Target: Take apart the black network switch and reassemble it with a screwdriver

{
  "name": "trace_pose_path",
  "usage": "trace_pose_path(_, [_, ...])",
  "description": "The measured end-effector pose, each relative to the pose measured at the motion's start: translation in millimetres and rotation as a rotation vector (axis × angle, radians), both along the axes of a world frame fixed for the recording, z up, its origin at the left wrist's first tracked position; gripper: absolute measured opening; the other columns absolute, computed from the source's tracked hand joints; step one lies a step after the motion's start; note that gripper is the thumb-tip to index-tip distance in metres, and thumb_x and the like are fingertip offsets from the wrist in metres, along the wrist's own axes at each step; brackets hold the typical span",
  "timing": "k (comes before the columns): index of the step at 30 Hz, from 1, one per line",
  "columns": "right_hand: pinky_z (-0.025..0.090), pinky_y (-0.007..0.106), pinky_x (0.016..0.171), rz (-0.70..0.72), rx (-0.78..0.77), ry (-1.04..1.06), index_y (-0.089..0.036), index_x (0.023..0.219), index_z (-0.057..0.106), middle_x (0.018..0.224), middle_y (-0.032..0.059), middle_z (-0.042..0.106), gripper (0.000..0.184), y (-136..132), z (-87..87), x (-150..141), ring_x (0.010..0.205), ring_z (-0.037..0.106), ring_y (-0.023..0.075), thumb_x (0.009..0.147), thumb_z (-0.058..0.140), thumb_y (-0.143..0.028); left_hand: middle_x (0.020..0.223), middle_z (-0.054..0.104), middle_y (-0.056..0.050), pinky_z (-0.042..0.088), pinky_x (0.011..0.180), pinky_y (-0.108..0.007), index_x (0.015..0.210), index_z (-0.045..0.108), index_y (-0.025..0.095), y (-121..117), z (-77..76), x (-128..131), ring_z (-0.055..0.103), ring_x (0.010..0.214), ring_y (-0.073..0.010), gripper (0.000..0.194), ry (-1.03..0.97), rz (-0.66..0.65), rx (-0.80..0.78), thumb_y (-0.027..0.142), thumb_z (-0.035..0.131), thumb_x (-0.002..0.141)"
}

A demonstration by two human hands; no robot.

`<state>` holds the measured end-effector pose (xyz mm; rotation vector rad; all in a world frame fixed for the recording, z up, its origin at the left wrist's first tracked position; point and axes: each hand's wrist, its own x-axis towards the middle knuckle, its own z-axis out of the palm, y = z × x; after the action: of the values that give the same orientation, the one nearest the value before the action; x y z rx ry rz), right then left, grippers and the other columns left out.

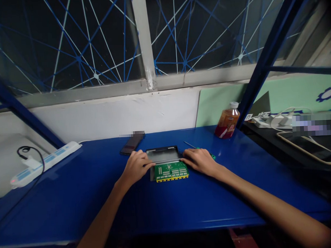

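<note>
A black-rimmed metal cover (163, 154) with a grey inner face stands over the far part of a green circuit board (171, 169). Yellow connectors line the board's near edge, and a grey metal strip shows at its left side. My left hand (136, 164) pinches the cover's left end between thumb and fingers. At the opposite end, my right hand (200, 160) grips the cover's right edge. Partly hidden behind the right hand lies a screwdriver (190, 144) with a thin shaft and green handle. I cannot tell whether the cover touches the board.
A phone (132, 143) lies behind my left hand. A drink bottle (228, 121) stands at the back right of the blue table (207, 202). On the left rests a white power strip (46, 164) with a black cable. Chargers and cables (280, 120) sit on a black surface at right.
</note>
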<state>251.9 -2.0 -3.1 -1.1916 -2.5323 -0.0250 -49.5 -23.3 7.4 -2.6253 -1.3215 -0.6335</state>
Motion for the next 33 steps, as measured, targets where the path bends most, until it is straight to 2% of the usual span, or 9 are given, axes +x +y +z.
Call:
trace_pose_path(9, [0.025,0.028,0.053,-0.02,0.016,0.013,-0.02,0.089,0.063,0.084,0.0052,0.068,0.042,1,11.5,6,0.069,0.061,0.0168,0.096,0.036,-0.051,0.07,0.062,-0.001,0.031,0.067,-0.031,0.079,0.074,0.025,-2,2.6,0,0.052,0.074,-0.0184,0.02,0.011,0.058,-0.074,0.036,0.059,0.088])
trace_pose_path(14, [0.023,0.028,0.051,-0.234,0.098,-0.011,-0.018,0.075,0.064,0.078,0.007,0.067,0.053,15,33.2,32,0.064,0.058,0.0166,0.091,0.036,-0.061,0.071,0.063,-0.002,0.032,0.068,-0.032,0.08,0.073,0.023,-3,1.9,3,0.052,0.075,-0.019,0.023,-0.002,0.059,-0.024,0.036,0.056,0.089])
trace_pose_path(16, [0.022,0.027,0.05,-0.309,0.057,-0.086,-0.018,0.072,0.064,0.075,0.0078,0.067,0.055,21,37.6,45,0.063,0.059,0.0182,0.085,0.042,-0.067,0.075,0.063,-0.003,0.033,0.07,-0.033,0.082,0.073,0.022,-4,3.7,4,0.053,0.076,-0.0191,0.026,-0.013,0.064,-0.017,0.036,0.053,0.091])
trace_pose_path(19, [0.023,0.026,0.047,-0.323,-0.125,-0.211,-0.02,0.07,0.065,0.069,0.0074,0.067,0.056,29,35.7,60,0.059,0.06,0.0197,0.075,0.05,-0.074,0.085,0.064,-0.005,0.036,0.074,-0.035,0.09,0.072,0.022,-7,8.7,6,0.054,0.082,-0.0201,0.029,-0.052,0.077,0.002,0.042,0.051,0.091])
trace_pose_path(21, [0.025,0.026,0.047,-0.286,-0.187,-0.264,-0.02,0.068,0.066,0.069,0.0083,0.068,0.051,32,30.5,63,0.059,0.061,0.0199,0.077,0.052,-0.068,0.096,0.064,-0.006,0.038,0.08,-0.038,0.1,0.069,0.022,-10,11.9,11,0.054,0.09,-0.0226,0.034,-0.072,0.043,-0.001,0.05,0.055,0.087])
trace_pose_path(24, [0.027,0.026,0.048,-0.27,-0.164,-0.277,-0.019,0.07,0.066,0.071,0.0093,0.068,0.043,34,23.9,62,0.061,0.062,0.0203,0.084,0.051,-0.057,0.115,0.059,-0.009,0.037,0.089,-0.044,0.119,0.061,0.023,-18,12.8,23,0.051,0.106,-0.0284,0.057,-0.062,-0.077,-0.047,0.062,0.061,0.077])
trace_pose_path(27, [0.029,0.027,0.05,-0.271,-0.103,-0.17,-0.019,0.08,0.066,0.069,0.0088,0.067,0.042,33,24.1,57,0.061,0.061,0.0208,0.088,0.045,-0.054,0.122,0.055,-0.012,0.036,0.091,-0.049,0.127,0.055,0.023,-23,7.1,38,0.048,0.11,-0.0321,0.076,-0.022,-0.143,-0.066,0.071,0.063,0.068])
trace_pose_path(30, [0.031,0.028,0.049,-0.262,-0.057,0.032,-0.019,0.086,0.063,0.061,0.0045,0.062,0.04,30,30.9,53,0.055,0.057,0.0193,0.088,0.047,-0.055,0.118,0.057,-0.012,0.037,0.089,-0.049,0.122,0.059,0.024,-23,-2.0,45,0.049,0.108,-0.0308,0.062,0.01,-0.161,-0.061,0.064,0.062,0.075])
trace_pose_path(33, [0.036,0.028,0.051,-0.212,-0.029,0.359,-0.02,0.086,0.061,0.065,0.0016,0.061,0.036,24,40.6,49,0.052,0.052,0.0151,0.082,0.056,-0.055,0.115,0.058,-0.011,0.039,0.086,-0.049,0.121,0.06,0.026,-20,-8.7,45,0.049,0.106,-0.0307,0.055,0.019,-0.156,-0.046,0.059,0.061,0.078])
